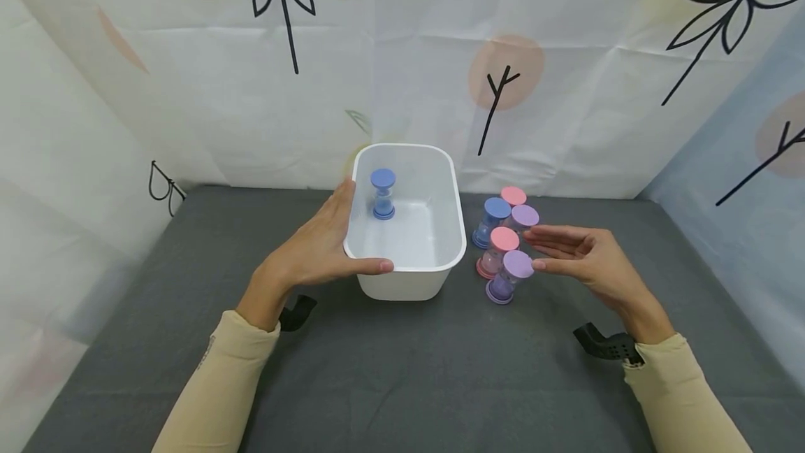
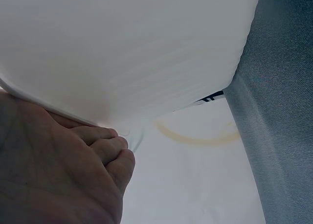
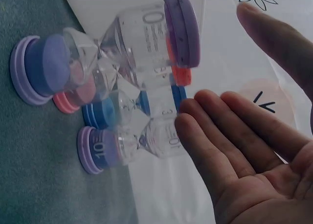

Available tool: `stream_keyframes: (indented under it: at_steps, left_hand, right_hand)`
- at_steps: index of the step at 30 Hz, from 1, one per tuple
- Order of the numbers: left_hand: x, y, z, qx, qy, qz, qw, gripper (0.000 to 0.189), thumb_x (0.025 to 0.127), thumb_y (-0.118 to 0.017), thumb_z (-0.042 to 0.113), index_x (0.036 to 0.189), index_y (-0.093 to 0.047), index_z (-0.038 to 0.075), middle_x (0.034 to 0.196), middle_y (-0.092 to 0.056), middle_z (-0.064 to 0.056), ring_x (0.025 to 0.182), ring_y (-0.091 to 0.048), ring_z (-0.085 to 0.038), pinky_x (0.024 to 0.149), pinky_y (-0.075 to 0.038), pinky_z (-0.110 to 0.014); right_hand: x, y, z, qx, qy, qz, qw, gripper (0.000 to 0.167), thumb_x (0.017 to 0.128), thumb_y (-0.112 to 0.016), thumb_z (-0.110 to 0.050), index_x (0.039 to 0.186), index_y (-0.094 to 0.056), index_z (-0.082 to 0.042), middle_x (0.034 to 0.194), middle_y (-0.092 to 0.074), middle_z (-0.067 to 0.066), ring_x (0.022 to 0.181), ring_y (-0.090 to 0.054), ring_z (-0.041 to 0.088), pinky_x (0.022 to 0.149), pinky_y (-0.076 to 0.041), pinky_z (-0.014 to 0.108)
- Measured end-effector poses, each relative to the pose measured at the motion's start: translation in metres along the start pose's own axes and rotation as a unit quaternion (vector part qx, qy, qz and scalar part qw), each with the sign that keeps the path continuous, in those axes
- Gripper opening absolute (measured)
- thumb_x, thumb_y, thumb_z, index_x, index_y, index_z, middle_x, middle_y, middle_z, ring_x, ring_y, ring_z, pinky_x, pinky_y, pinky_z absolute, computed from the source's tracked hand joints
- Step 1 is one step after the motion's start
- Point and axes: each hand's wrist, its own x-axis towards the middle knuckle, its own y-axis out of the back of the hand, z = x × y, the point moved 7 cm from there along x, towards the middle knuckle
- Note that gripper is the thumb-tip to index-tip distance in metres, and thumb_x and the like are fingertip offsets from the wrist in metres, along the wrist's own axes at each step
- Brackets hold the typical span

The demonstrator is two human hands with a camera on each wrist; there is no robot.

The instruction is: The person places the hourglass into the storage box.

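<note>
My left hand point(image 1: 314, 242) rests along the left side of a white plastic tub point(image 1: 411, 284), its thumb stretched along the near rim. In the left wrist view, the fingers point(image 2: 110, 148) lie against the tub's outside by the rim. A blue sand timer point(image 1: 383, 194) stands inside the tub toward the left. To the tub's right, my right hand point(image 1: 581, 254) is held beside a cluster of sand timers, thumb and fingers parted around nothing. Nearest it are two purple sand timers point(image 1: 508, 277), with pink sand timers point(image 1: 497, 252) and another blue one point(image 1: 490, 222) alongside.
A dark grey cloth point(image 1: 402, 369) covers the table. Behind it hangs a pale printed fabric backdrop point(image 1: 415, 89), with more fabric at both sides. Black straps point(image 1: 606, 344) sit at both wrists, below beige sleeves point(image 1: 682, 397).
</note>
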Motion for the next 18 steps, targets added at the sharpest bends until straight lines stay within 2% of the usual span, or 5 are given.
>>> stream_keyframes:
  at_steps: [8,13,18]
  left_hand:
    - [0.0,0.0,-0.001,0.005,0.004,-0.003,1.0,0.135,0.074,-0.078,0.069,0.161,0.016,0.027,0.169,0.0,0.001,0.154,-0.007,-0.018,0.118,-0.023,-0.055]
    - [0.0,0.0,-0.001,0.007,0.008,-0.007,0.9999,0.134,0.074,-0.078,0.069,0.161,0.015,0.024,0.169,0.0,0.001,0.154,-0.007,-0.02,0.117,-0.022,-0.057]
    - [0.0,0.0,0.0,0.002,0.007,-0.005,1.0,0.134,0.074,-0.077,0.069,0.161,0.016,0.027,0.169,0.0,0.001,0.154,-0.006,-0.018,0.118,-0.022,-0.056]
  right_hand:
    - [0.001,-0.004,0.008,-0.075,-0.032,-0.04,0.9959,0.053,0.087,-0.079,-0.001,0.134,-0.058,0.011,0.128,-0.068,0.009,0.115,-0.066,0.01,0.089,-0.054,0.027]
    - [0.002,-0.007,0.012,-0.094,-0.05,-0.045,0.9933,0.054,0.084,-0.083,-0.006,0.132,-0.063,0.007,0.128,-0.068,0.014,0.113,-0.067,0.013,0.089,-0.054,0.026]
    - [0.003,-0.01,0.015,-0.099,-0.063,-0.042,0.9922,0.055,0.082,-0.085,-0.007,0.13,-0.064,0.007,0.125,-0.069,0.015,0.11,-0.068,0.014,0.088,-0.054,0.026]
